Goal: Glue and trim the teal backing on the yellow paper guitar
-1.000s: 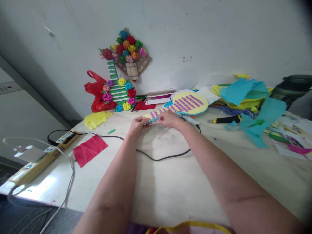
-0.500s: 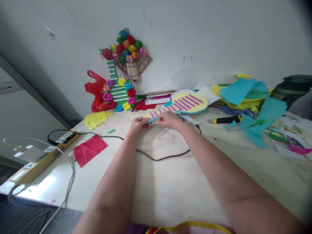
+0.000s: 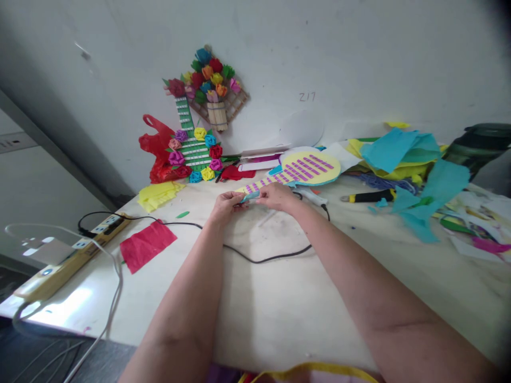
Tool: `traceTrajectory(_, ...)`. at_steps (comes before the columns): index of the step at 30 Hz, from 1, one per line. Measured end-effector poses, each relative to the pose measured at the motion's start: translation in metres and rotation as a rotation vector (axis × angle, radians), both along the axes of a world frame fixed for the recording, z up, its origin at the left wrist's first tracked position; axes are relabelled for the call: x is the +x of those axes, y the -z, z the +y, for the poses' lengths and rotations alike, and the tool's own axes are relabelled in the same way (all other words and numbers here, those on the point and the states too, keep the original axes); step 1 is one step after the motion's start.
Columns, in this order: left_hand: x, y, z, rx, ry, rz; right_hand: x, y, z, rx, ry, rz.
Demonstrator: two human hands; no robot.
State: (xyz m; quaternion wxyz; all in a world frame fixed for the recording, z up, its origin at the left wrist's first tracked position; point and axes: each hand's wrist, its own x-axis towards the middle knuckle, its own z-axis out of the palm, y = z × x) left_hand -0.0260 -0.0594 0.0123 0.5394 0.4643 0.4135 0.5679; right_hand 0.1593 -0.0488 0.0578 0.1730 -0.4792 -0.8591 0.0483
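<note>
Between my two hands is a small piece of blue crepe paper (image 3: 251, 196). My left hand (image 3: 227, 206) pinches its left end, and my right hand (image 3: 277, 197) pinches its right end, both a little above the table. Just behind them lies a yellow guitar-shaped cutout (image 3: 311, 166) with purple strips and a blue edge; its neck runs down behind my fingers. A white glue gun (image 3: 311, 195) rests right of my right hand, its black cord (image 3: 263, 261) looping under my forearms.
A green guitar with paper flowers (image 3: 195, 154) leans at the back wall. Left are red crepe paper (image 3: 147, 246), yellow crepe paper (image 3: 159, 196) and a power strip (image 3: 75, 255). Right are a black-and-yellow cutter (image 3: 369, 196), blue crepe scraps (image 3: 435, 191) and a dark bottle (image 3: 477, 146).
Almost nothing differs. Both hands stay in place on the blue crepe paper, which has shifted very slightly between the fingers.
</note>
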Motion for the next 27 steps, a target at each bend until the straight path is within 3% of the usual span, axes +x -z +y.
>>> traceTrajectory(27,0.0024,-0.0013,-0.0016,-0.022,-0.014,0.01,-0.0025,-0.0029,-0.0049,0.012,0.061,-0.046)
